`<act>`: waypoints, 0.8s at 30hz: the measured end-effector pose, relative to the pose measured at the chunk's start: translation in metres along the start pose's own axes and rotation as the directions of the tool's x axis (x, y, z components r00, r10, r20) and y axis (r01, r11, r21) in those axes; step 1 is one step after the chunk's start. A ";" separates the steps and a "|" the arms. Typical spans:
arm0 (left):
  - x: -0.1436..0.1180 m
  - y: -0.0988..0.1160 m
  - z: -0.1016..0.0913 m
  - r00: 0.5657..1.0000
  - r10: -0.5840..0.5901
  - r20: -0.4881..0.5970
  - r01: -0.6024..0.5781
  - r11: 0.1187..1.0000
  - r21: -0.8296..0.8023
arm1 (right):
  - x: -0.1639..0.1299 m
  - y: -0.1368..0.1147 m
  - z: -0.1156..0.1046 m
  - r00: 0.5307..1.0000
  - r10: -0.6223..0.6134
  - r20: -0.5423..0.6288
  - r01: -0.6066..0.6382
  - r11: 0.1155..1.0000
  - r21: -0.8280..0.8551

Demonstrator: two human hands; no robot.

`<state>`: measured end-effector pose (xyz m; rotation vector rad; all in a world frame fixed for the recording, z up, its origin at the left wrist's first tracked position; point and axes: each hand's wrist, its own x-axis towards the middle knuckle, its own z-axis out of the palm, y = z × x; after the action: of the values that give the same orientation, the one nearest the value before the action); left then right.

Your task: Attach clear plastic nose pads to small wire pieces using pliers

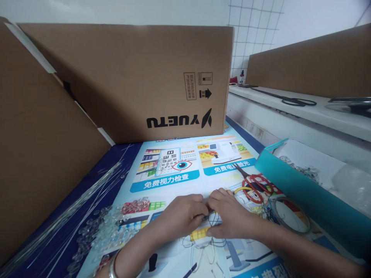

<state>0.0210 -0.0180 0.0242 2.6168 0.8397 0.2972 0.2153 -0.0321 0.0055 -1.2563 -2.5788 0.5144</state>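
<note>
Here your left hand (pixel 181 216) and right hand (pixel 232 218) pinch thin wire (pixel 213 222) shut together; tugging risks bending it or scattering the near-left beads (pixel 113 227).

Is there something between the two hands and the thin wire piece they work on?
Nothing visible stands between them. The left hand and the right hand meet over the thin wire piece, fingertips already on it. The red-handled scissors and the pile of clear beads lie off to the sides.
</note>
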 end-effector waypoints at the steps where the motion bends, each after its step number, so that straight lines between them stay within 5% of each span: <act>1: 0.000 0.000 0.000 1.000 0.002 0.001 -0.002 1.000 0.005 | 0.000 0.000 0.000 1.000 0.002 0.007 -0.002 1.000 -0.005; 15: 0.001 0.003 0.001 0.999 0.042 0.007 -0.042 0.994 0.099 | -0.001 -0.003 0.000 1.000 0.009 0.008 -0.009 1.000 -0.026; 24: 0.000 0.001 0.002 0.998 0.069 0.004 -0.069 0.990 0.125 | -0.015 -0.004 -0.019 0.997 0.001 0.071 0.008 0.992 -0.124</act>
<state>0.0226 -0.0192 0.0226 2.7670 0.7927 0.2715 0.2289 -0.0424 0.0239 -1.2945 -2.7093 0.4104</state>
